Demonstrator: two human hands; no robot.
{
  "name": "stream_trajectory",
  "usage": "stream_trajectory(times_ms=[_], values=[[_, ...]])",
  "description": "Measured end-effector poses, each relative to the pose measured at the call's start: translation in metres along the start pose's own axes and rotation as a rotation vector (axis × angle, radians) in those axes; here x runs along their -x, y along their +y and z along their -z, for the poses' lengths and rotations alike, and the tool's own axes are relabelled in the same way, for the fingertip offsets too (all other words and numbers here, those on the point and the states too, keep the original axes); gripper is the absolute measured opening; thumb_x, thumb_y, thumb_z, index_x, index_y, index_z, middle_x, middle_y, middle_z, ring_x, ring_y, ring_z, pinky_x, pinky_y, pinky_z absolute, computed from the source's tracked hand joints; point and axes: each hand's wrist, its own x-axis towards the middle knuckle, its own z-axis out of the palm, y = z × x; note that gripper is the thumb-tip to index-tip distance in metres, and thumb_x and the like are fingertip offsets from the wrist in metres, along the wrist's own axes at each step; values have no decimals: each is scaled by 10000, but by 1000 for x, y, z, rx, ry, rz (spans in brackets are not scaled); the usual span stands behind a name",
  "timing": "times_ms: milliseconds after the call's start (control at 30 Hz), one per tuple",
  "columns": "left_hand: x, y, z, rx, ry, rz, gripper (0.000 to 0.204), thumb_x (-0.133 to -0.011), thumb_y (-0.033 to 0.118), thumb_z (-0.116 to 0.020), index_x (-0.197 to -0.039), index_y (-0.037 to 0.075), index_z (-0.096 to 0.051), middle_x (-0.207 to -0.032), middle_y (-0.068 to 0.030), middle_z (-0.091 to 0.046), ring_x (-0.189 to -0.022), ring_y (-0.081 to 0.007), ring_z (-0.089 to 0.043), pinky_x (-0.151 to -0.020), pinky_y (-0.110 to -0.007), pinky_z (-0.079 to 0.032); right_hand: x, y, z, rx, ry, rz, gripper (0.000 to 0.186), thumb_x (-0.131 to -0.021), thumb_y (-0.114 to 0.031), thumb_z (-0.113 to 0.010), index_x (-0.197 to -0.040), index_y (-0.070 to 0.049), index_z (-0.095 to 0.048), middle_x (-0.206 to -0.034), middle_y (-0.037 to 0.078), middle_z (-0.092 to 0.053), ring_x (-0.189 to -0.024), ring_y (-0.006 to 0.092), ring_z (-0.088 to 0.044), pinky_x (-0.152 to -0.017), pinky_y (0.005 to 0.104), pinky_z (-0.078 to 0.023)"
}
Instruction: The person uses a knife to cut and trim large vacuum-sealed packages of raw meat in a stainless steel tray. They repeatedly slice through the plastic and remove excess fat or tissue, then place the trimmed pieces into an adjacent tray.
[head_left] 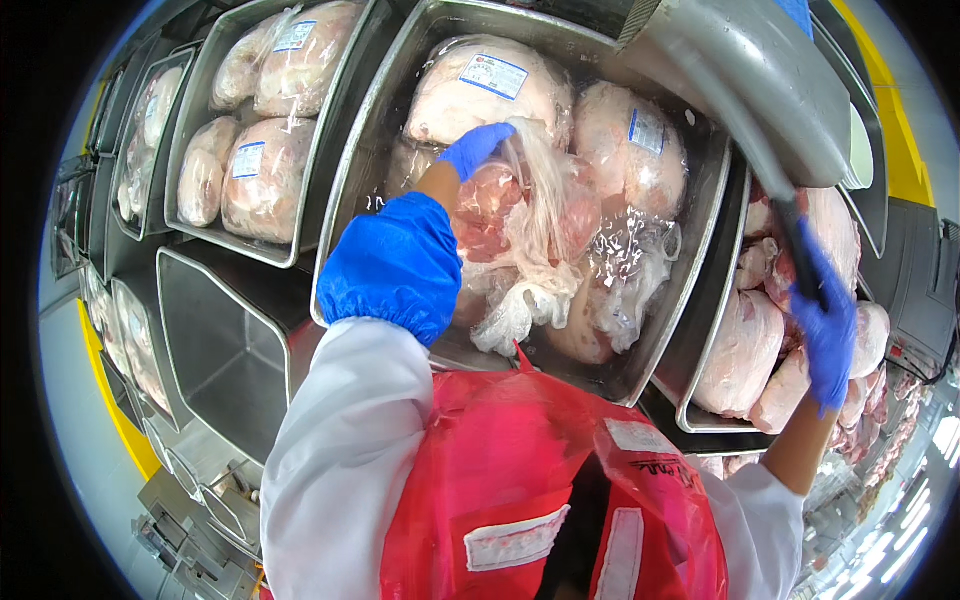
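Blue-gloved, the left hand (474, 154) is pinching its fingers together on a crumpled bunch of clear plastic film (541, 200), which is trailing over a red raw meat cut (486, 212) lying in a deep grey steel tub (373, 150). Unwrapping seems to be under way; the next move is probably calling for drawing the film free. The left forearm is reaching forward. Out to the side, the blue-gloved right hand (828, 325) is gripping a blurred, black-handled long metal tool (801, 240), probably a knife.

Yellow stripes (124, 424) run along the pale floor (65, 350) at both sides; white lights (912, 535) glare lower right.
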Motion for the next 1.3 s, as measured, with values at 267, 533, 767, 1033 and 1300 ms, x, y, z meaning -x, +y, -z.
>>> stream_trajectory(times_ms=[267, 533, 767, 1033, 1300], values=[[33, 59, 12, 29, -42, 287, 349, -881, 245, -538, -1165, 45, -565, -1148, -90, -581, -1057, -189, -526, -959, -325, -390, 44, -6, -72, 567, -475, 219, 665, -675, -29, -548, -1313, -182, -442, -774, 176, -506, -682, 340, -561, -606, 420, -476], [46, -79, 21, 261, 210, 211, 349, -788, 359, -638, -1043, 136, -557, -975, -41, -569, -927, -150, -501, -825, -291, -403, 16, -14, -94, 739, -518, 386, 753, -699, -40, -561, -1386, -233, -324, -809, 138, -491, -650, 306, -540, -556, 412, -447], [45, -93, 5, -91, 208, 211, 395, -785, 305, -627, -1081, 74, -505, -1006, -82, -536, -953, -192, -480, -853, -323, -390, -28, -6, -109, 861, -631, 457, 683, -707, -40, -559, -1342, -195, -363, -824, 157, -511, -694, 346, -570, -596, 439, -463], [27, -146, 7, -134, 34, 205, 323, -770, 230, -592, -1054, 80, -556, -975, -81, -579, -932, -200, -518, -850, -327, -408, -65, -16, -107, 950, -838, 473, 639, -711, -41, -554, -1313, -169, -379, -852, 173, -538, -709, 362, -575, -613, 451, -463], [22, -166, -2, -218, -67, 187, 323, -775, 173, -576, -1091, 106, -586, -972, -61, -620, -908, -166, -556, -812, -295, -444, -69, -11, -124, 911, -893, 611, 545, -741, -42, -519, -1265, -101, -383, -824, 171, -537, -656, 336, -586, -538, 441, -471]])
